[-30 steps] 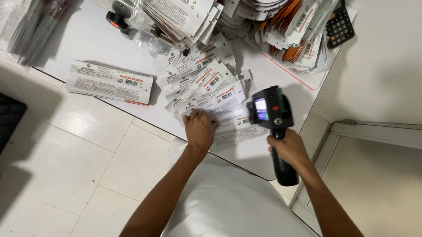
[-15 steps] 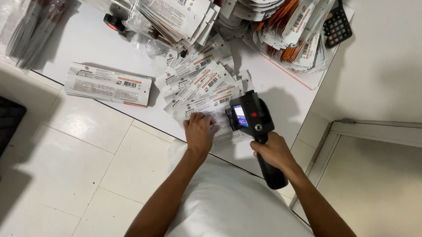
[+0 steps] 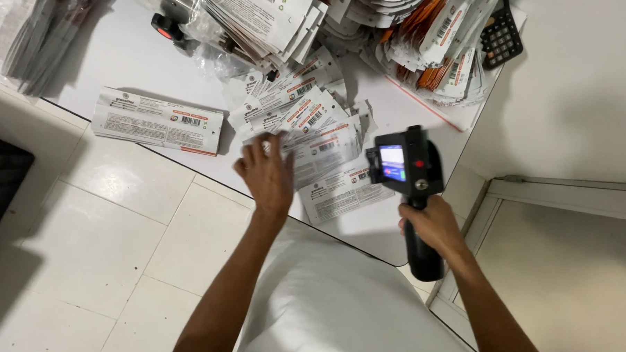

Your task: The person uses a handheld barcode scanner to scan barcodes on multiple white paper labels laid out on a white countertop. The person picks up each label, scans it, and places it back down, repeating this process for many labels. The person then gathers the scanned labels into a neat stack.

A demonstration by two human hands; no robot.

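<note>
Packets (image 3: 308, 127) are lying fanned across a white table (image 3: 116, 58) that is standing over pale floor tiles (image 3: 82, 244), with a single flat packet (image 3: 159, 121) at nine o'clock of the fan and a black calculator (image 3: 500, 38) at two o'clock. The left hand (image 3: 268, 174) is resting with fingers spread open on the fan's near edge. The right hand (image 3: 433, 225) is gripping the handle of a black handheld printer (image 3: 405, 165), which is hovering over the packets at three o'clock of the left hand, its small screen glowing.
</note>
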